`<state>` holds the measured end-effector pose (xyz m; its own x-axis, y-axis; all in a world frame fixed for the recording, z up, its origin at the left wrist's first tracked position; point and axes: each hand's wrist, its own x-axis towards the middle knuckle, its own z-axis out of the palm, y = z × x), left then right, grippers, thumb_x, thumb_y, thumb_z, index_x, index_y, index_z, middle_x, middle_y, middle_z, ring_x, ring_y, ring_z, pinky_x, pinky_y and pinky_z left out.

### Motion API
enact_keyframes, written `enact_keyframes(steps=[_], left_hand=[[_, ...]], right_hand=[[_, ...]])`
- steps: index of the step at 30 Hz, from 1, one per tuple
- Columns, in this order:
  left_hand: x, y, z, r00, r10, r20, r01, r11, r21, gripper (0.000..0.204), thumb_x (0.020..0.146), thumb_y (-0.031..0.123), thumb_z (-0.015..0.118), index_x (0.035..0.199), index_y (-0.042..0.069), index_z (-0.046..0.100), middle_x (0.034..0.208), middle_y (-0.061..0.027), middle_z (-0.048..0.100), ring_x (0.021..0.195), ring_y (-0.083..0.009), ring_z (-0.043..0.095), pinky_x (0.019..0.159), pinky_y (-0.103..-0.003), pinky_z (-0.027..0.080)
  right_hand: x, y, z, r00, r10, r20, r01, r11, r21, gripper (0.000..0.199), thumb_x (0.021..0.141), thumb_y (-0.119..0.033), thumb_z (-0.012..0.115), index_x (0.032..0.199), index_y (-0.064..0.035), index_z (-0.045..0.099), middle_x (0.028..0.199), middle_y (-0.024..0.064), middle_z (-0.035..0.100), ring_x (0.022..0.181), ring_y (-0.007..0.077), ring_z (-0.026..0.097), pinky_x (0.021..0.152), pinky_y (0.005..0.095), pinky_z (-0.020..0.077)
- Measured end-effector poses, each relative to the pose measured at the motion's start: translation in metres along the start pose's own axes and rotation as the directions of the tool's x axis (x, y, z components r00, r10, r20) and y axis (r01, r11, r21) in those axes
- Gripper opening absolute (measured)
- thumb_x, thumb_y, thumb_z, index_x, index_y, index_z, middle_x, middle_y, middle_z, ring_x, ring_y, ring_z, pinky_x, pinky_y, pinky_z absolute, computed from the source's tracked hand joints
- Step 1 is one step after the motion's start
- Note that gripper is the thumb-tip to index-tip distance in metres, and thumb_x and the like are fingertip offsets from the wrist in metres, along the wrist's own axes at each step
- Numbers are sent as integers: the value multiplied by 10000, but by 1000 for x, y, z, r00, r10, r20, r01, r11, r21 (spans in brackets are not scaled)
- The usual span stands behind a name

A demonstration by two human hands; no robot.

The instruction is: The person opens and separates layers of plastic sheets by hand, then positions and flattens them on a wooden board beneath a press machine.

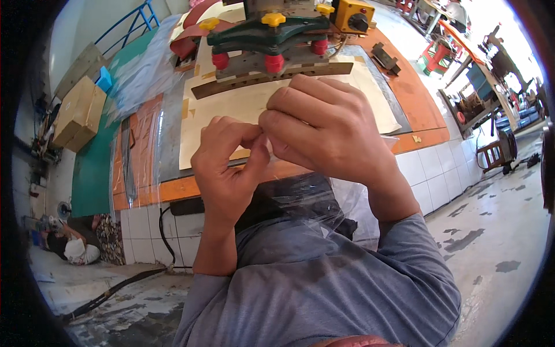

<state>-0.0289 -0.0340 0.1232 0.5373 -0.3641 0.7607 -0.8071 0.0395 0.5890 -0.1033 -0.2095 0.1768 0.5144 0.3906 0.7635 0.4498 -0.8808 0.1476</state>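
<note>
My left hand [226, 165] and my right hand [324, 124] meet in front of my chest, above the near edge of the table. Thumb and fingers are pinched on both, the fingertips almost touching. Clear plastic film [300, 194] hangs below them toward my lap, its upper edge running up between the fingertips. The exact spot where the fingers grip it is mostly hidden. Behind the hands, a press [269, 37] with a dark green bracket, yellow knobs and red feet stands over a cream board [205, 133]. A long metal bar [231, 87] runs along the press's lower front.
The orange tabletop [419, 118] has a tiled front. To the left lie stacked clear plastic sheets [139, 78] on a green surface [92, 173], beside a cardboard box [80, 114]. A yellow switch box [354, 17] sits by the press. Another person [81, 248] is low at far left.
</note>
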Motion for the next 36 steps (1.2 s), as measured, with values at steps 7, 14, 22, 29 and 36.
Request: enact_keyframes(steps=[7,14,22,29,36], left_hand=[[11,3,0,995,99,21,-100,991,86,129,772,-43,757,870,24,707,767,-46,659,737,-201,595,727,-334,431],[16,2,0,987,151,57,-156,982,106,148,759,-33,765,871,54,718,764,-32,659,725,-203,592,717,-338,418],[19,5,5,992,115,58,-121,986,111,134,781,9,783,872,69,704,735,-25,639,718,-203,605,716,-348,415],[14,-4,4,998,66,-15,-65,995,77,98,838,0,763,879,52,691,762,-41,634,707,-182,585,709,-312,424],[-15,-48,-51,929,-195,-314,197,980,-26,99,991,88,710,940,8,684,876,22,627,820,-71,530,761,-249,436]], right_hand=[[-9,1,7,990,87,-108,-83,995,48,239,738,-238,770,841,-100,604,872,14,545,814,192,621,637,343,535],[-14,0,14,970,160,-181,-142,984,110,204,750,-149,785,880,-90,640,863,33,571,770,218,628,606,354,531],[-17,-4,21,917,281,-283,-258,959,114,163,752,-83,807,861,-88,686,848,37,642,747,229,649,625,364,531],[-20,-1,7,913,376,-160,-354,924,147,176,789,-88,841,933,-52,746,909,67,715,831,258,666,747,352,479],[-77,33,-15,862,506,44,-507,862,14,331,860,-325,834,1067,-81,746,1060,87,702,1009,302,651,929,408,473]])
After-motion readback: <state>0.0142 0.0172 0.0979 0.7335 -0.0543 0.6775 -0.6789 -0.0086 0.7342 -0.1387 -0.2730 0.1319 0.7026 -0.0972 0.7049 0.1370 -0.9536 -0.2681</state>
